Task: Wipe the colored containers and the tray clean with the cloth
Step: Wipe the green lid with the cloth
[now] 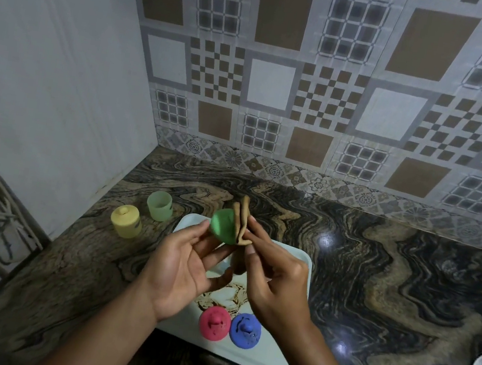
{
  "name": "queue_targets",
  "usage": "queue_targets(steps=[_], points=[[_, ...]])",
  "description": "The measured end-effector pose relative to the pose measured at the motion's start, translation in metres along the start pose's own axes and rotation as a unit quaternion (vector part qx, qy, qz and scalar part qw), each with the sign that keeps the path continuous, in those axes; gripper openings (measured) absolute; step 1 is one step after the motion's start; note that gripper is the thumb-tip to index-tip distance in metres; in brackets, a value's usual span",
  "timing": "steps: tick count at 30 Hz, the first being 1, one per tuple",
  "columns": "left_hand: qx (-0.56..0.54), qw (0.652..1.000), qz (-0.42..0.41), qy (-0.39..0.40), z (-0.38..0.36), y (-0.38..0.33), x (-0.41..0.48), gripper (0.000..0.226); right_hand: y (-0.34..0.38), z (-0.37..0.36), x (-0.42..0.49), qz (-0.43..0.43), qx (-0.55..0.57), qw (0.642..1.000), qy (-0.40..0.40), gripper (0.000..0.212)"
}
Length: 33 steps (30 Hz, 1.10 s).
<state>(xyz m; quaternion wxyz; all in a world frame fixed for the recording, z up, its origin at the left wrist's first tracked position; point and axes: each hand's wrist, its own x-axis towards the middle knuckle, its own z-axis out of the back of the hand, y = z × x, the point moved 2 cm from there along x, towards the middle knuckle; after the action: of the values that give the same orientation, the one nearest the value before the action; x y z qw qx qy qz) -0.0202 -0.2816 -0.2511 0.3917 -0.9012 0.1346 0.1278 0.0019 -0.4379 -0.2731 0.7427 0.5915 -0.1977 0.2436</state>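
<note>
My left hand grips a smooth round green plastic lid by its rim. My right hand pinches a folded tan cloth flat against it, above the pale rectangular tray, whose middle is smeared brown. A pink lidded container and a blue lidded container stand touching near its front edge. A yellow lidded container and an open pale green cup stand left on the glossy swirled stone counter, which lies open on the right.

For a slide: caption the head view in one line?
Left hand holds a round green plastic lid; right hand pinches a folded tan cloth against it, above a white rectangular tray.
</note>
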Motion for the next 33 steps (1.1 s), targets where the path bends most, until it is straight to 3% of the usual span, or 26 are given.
queue_targets(steps=[7, 12, 22, 28, 33], points=[[0.013, 1.0, -0.008, 0.007, 0.001, 0.002, 0.0, 0.04, 0.002, 0.0, 0.012, -0.058, 0.032, 0.998, -0.006, 0.026], [-0.027, 0.998, -0.048, -0.006, 0.0, 0.001, 0.001, 0.033, 0.004, -0.008, 0.004, -0.029, 0.02, 0.999, 0.009, 0.028], [0.002, 1.0, 0.001, 0.022, 0.003, 0.007, -0.003, 0.034, 0.0, -0.002, 0.008, -0.102, 0.047, 0.994, -0.016, 0.029], [-0.039, 0.997, -0.061, 0.016, 0.0, 0.007, 0.0, 0.048, 0.005, -0.01, 0.0, -0.041, 0.028, 0.999, 0.004, 0.033], [-0.019, 0.999, -0.026, 0.013, 0.001, 0.005, -0.003, 0.031, 0.005, -0.006, -0.001, -0.034, 0.034, 0.999, 0.0, 0.033]])
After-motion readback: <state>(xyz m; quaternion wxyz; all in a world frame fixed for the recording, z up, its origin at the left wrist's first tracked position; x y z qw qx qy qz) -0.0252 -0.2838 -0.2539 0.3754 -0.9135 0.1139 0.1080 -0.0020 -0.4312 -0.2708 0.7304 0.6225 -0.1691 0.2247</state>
